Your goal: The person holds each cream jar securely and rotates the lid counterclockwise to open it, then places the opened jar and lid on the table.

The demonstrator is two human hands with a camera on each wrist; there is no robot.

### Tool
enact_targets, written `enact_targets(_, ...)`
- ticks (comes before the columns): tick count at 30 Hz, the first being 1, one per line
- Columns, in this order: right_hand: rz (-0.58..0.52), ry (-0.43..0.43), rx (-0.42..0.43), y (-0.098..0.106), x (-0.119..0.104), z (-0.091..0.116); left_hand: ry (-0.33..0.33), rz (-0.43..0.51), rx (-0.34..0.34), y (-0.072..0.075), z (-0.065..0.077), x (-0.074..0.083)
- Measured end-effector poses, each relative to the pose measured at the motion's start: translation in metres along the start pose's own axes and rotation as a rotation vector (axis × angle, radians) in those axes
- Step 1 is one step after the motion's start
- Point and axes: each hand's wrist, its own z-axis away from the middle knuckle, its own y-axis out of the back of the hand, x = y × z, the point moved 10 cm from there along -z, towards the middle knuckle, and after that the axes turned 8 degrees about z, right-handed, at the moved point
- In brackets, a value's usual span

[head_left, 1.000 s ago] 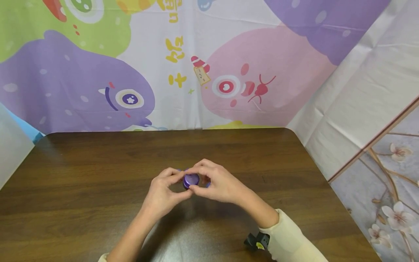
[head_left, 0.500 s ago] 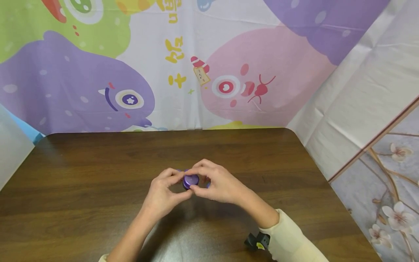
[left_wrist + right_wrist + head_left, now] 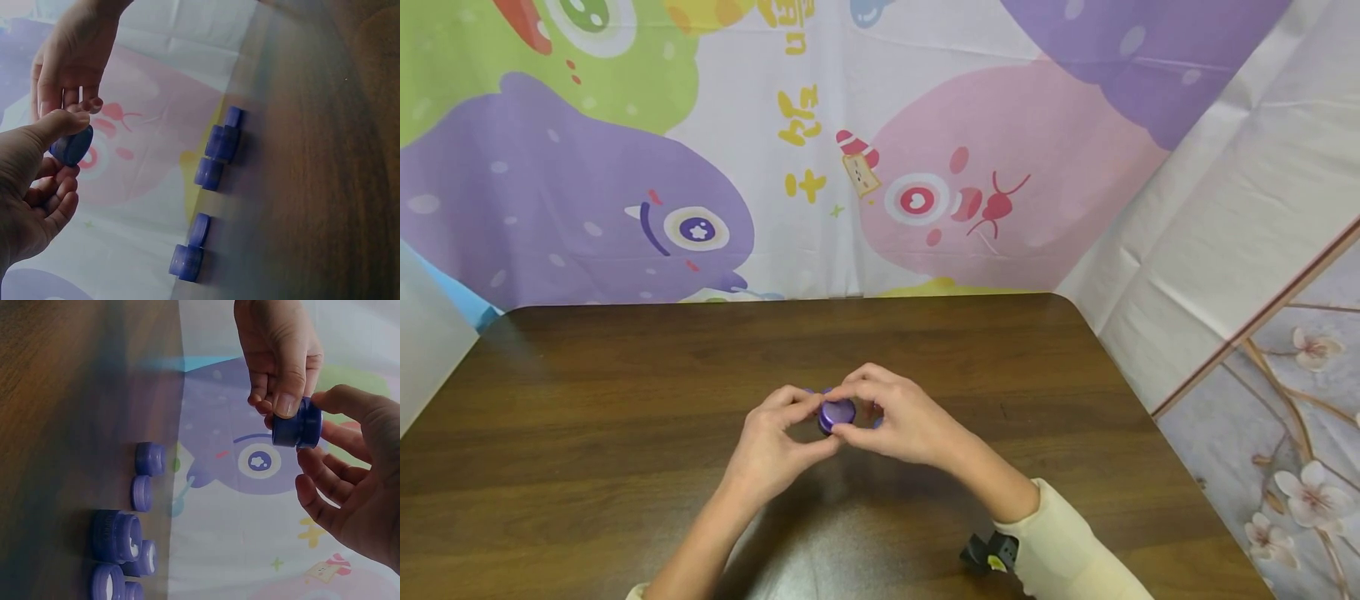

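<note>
A small purple cosmetic jar [image 3: 286, 431] is held up between both hands, its lid [image 3: 838, 410] on top. My left hand [image 3: 772, 440] grips the jar's body between thumb and fingers. From the other side, my right hand [image 3: 901, 419] pinches the lid with thumb and index finger, while its other fingers curve loosely below. The left wrist view shows the jar [image 3: 72, 147] beside my left thumb, with my right hand [image 3: 78, 53] beyond it. Jars and lids on the table are mostly hidden behind the hands in the head view.
Several purple jars and lids stand on the brown table [image 3: 625, 467], among them a larger open jar [image 3: 115, 536] and a separate lid [image 3: 142, 493]. A black device [image 3: 988, 553] sits by the right sleeve [image 3: 1067, 542]. A printed cloth [image 3: 820, 242] hangs behind the table.
Almost nothing differs. Both hands keep their hold on the jar and its lid in the same place, with only tiny shifts of the right thumb.
</note>
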Motion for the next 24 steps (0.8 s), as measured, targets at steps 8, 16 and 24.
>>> enact_targets(8,0.001,0.019,-0.018,-0.0029,-0.0009,0.0002,-0.015,0.007,0.002,0.0002,0.0010,0.0001)
enact_targets(16,0.007,0.023,-0.046,-0.0029,-0.0026,-0.0007,-0.023,-0.005,0.014,0.0013,-0.0005,0.0016)
enact_targets(24,0.033,0.013,-0.005,0.0015,-0.0019,-0.0009,-0.022,0.010,0.003,0.0010,-0.0002,0.0014)
